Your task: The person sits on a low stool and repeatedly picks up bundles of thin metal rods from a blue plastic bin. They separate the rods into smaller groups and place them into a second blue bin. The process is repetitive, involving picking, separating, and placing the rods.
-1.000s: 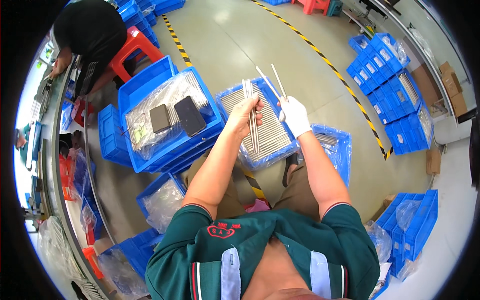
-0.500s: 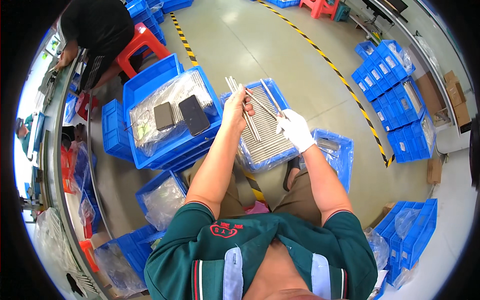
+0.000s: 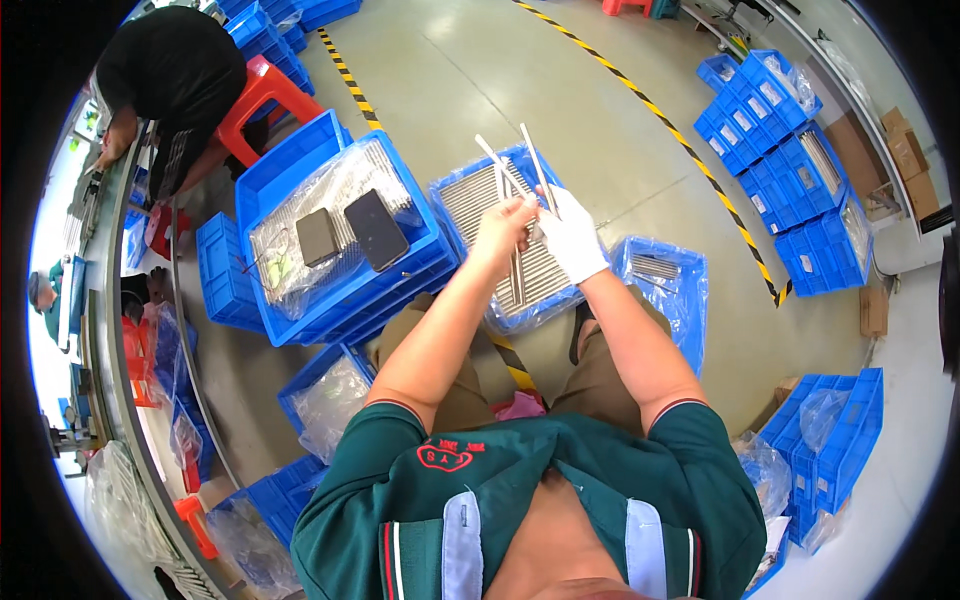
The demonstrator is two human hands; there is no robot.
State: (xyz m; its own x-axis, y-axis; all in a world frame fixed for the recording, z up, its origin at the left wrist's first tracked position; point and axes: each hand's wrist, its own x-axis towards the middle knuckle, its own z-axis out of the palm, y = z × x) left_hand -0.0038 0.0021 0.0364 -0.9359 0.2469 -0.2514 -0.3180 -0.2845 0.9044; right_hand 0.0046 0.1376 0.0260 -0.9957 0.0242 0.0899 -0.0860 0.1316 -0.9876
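Note:
My bare left hand [image 3: 507,230] is closed around a few slim metal rods [image 3: 517,275], which stick out above and below the fingers. My right hand [image 3: 572,238], in a white glove, is closed beside it and grips another metal rod [image 3: 531,150] that points up and away from me. The two hands meet at the fingertips, and the exact finger contact is partly hidden. Beneath them lies a plastic-lined blue crate [image 3: 437,196] with many rods laid side by side in a row [image 3: 470,205].
To the left, stacked blue crates [image 3: 325,303] carry bagged rods with two dark phones [image 3: 376,229] on top. At right stands a lined blue crate [image 3: 690,290] with several rods. A person in black [image 3: 180,65] bends over the left bench by a red stool [image 3: 262,100].
My gloved right hand has moved left and come together with my left hand. The rod in it now points away more steeply. My left hand has shifted slightly right and nearer.

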